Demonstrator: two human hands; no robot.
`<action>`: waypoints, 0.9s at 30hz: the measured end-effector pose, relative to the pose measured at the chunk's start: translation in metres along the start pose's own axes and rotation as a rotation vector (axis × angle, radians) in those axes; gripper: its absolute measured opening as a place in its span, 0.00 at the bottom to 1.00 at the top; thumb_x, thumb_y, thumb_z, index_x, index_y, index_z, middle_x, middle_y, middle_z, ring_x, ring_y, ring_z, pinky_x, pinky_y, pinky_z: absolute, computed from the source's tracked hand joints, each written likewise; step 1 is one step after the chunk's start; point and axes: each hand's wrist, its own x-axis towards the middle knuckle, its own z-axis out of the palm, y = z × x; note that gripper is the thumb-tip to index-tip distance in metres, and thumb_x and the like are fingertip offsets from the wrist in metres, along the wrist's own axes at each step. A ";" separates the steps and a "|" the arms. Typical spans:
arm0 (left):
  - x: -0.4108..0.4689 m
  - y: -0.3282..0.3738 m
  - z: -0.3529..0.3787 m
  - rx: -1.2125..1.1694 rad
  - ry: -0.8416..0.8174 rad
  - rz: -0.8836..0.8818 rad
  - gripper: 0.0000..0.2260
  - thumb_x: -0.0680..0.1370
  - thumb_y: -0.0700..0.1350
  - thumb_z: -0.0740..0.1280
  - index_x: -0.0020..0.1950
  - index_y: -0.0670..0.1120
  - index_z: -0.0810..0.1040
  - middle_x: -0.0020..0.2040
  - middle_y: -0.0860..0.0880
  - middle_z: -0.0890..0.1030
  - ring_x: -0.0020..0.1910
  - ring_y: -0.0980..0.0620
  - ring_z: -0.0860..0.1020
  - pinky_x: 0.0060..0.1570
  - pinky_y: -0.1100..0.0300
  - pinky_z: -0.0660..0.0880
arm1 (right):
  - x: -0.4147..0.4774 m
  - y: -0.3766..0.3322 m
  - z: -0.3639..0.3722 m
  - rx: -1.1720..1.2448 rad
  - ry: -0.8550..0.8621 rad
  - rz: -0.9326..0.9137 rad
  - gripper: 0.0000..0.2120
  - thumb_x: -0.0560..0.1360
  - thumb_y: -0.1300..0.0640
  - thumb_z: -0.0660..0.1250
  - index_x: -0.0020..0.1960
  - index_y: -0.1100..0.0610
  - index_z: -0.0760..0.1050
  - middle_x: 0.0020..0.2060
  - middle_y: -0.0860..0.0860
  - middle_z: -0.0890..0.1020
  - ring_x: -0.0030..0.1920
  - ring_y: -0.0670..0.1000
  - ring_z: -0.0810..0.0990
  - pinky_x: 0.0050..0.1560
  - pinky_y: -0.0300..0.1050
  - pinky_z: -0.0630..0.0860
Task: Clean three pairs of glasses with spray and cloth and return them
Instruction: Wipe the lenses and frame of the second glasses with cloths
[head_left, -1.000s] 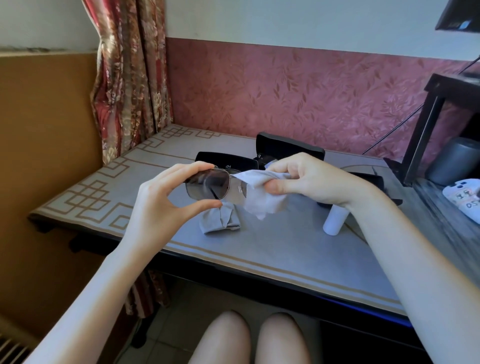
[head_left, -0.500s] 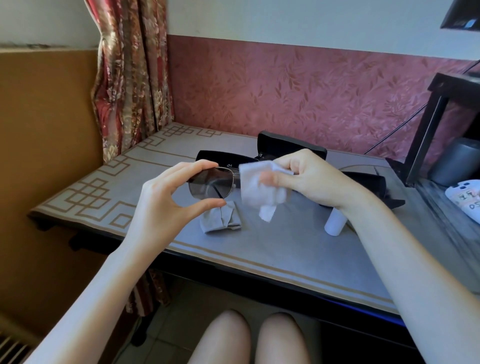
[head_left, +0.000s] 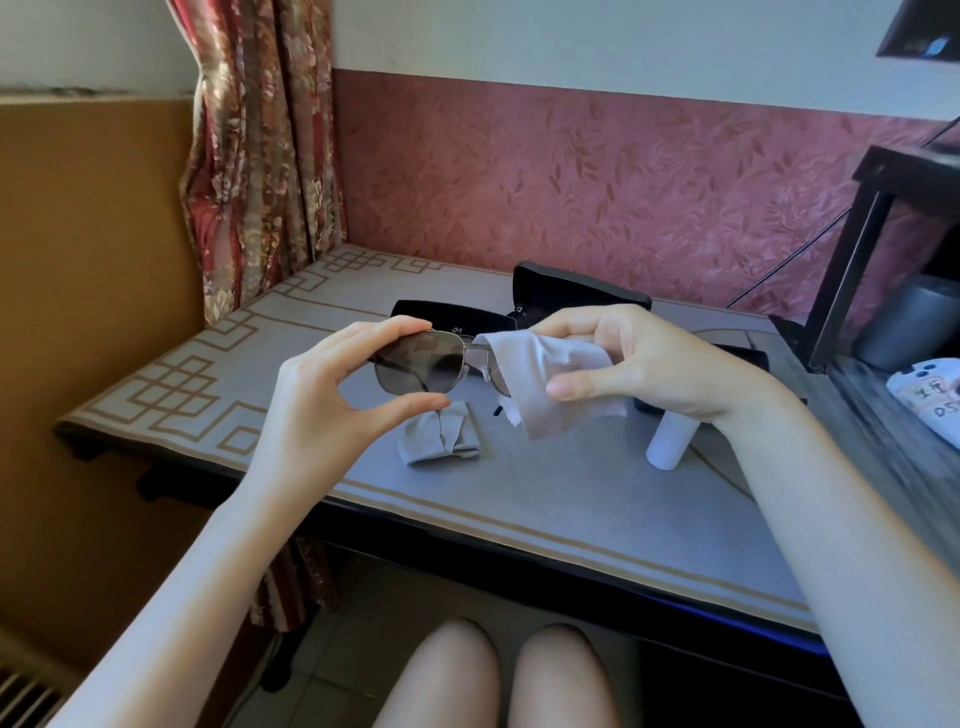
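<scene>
The left hand (head_left: 322, 405) pinched the sunglasses (head_left: 421, 366) by the rim of one dark lens, forefinger on the top edge and thumb under the bottom, holding them in the air above the bench (head_left: 519, 499). The right hand (head_left: 639, 364) was clamped on the grey cloth (head_left: 550, 384), which was wrapped over the other lens with the thumb on the near face. The fingers behind were hidden, so whether the cloth covered both faces could not be told for certain.

The step looked like wiping that second lens. To do it well, the left hand should grip the frame only, off the glass. The cloth should rub in small circles from centre to edge with light pressure, so that the thin metal bridge did not bend.

The white spray bottle (head_left: 670, 441) stood on the bench below the right wrist, and black cases (head_left: 576, 304) lay behind, ready for the return.
</scene>
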 end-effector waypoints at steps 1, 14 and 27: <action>0.000 0.001 0.000 -0.002 -0.001 -0.001 0.24 0.67 0.51 0.75 0.61 0.47 0.79 0.54 0.55 0.82 0.55 0.59 0.79 0.61 0.64 0.73 | 0.000 -0.001 0.001 0.000 -0.002 0.006 0.14 0.72 0.66 0.71 0.56 0.57 0.78 0.45 0.50 0.84 0.45 0.45 0.82 0.46 0.36 0.77; 0.000 0.008 0.005 0.066 -0.055 0.067 0.24 0.67 0.51 0.75 0.61 0.46 0.80 0.56 0.57 0.80 0.57 0.64 0.77 0.60 0.69 0.70 | 0.014 -0.012 0.026 -0.169 0.054 0.018 0.11 0.68 0.51 0.76 0.37 0.59 0.81 0.32 0.51 0.77 0.34 0.47 0.72 0.37 0.40 0.66; -0.002 0.007 0.000 0.074 -0.079 0.048 0.25 0.66 0.52 0.75 0.62 0.46 0.80 0.56 0.55 0.81 0.57 0.63 0.77 0.62 0.66 0.72 | 0.006 -0.011 0.018 -0.152 -0.103 0.038 0.10 0.81 0.58 0.61 0.43 0.59 0.77 0.36 0.49 0.82 0.38 0.46 0.82 0.46 0.36 0.74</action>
